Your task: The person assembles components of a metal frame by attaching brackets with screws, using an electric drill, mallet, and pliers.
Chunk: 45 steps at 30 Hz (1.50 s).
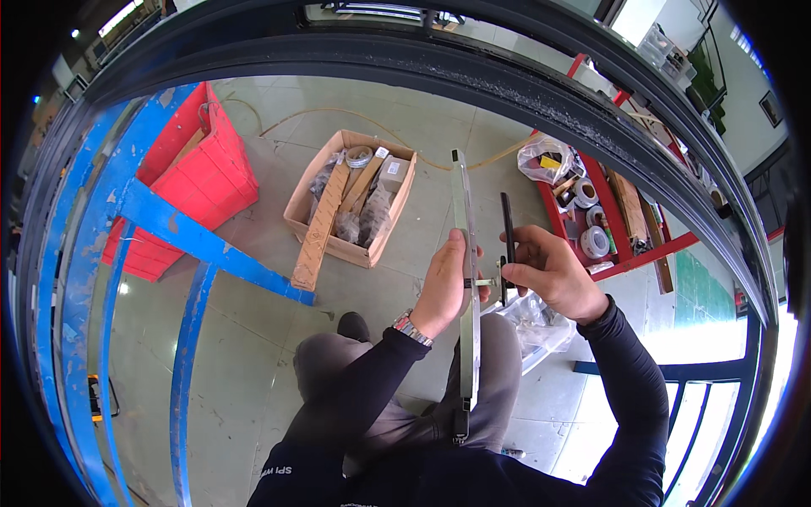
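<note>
My left hand [441,289], with a metal watch on its wrist, is closed round a long narrow metal lock bar [470,359]. The bar stands nearly upright in the picture, with black pieces at both ends. In my right hand [553,272] is a slim black handle [507,224], gripped between thumb and fingers just right of the bar. A short pale pin [485,282] bridges the space between handle and bar. Whether it sits fully inside the bar I cannot tell. Some fingers of my left hand are hidden behind the bar.
A dark metal frame [380,63] arches overhead. Blue stand legs [207,245] and a red bin [207,182] are at left. An open cardboard box [346,251] holds tape and packed parts. At right stands a red cart [621,264] with tape rolls, near a clear plastic bag [541,329].
</note>
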Each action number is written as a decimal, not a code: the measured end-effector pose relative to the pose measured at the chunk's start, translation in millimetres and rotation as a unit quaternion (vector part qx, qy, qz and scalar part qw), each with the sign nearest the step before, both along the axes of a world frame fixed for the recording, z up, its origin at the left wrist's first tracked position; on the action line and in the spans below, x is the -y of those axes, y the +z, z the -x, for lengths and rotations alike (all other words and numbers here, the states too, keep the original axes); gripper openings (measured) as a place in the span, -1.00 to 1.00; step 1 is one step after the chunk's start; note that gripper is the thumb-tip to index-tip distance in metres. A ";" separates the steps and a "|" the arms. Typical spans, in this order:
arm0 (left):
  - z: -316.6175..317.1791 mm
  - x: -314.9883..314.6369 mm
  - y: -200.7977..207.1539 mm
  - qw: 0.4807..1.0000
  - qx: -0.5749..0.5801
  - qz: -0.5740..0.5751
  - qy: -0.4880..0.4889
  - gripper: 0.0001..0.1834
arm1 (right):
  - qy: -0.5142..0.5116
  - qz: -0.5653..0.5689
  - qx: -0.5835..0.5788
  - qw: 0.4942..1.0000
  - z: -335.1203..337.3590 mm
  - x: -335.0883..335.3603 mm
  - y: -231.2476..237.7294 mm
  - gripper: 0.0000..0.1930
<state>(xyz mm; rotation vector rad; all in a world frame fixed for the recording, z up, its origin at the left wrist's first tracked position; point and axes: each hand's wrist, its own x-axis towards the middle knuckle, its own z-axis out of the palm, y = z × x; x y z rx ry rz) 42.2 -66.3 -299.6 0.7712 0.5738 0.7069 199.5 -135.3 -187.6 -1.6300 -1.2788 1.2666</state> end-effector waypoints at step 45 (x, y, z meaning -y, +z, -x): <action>-7.5 9.5 -3.6 0.999 0.023 -0.002 0.037 -0.39 | -0.007 -0.114 0.054 0.992 0.0 0.5 -27.5 -0.50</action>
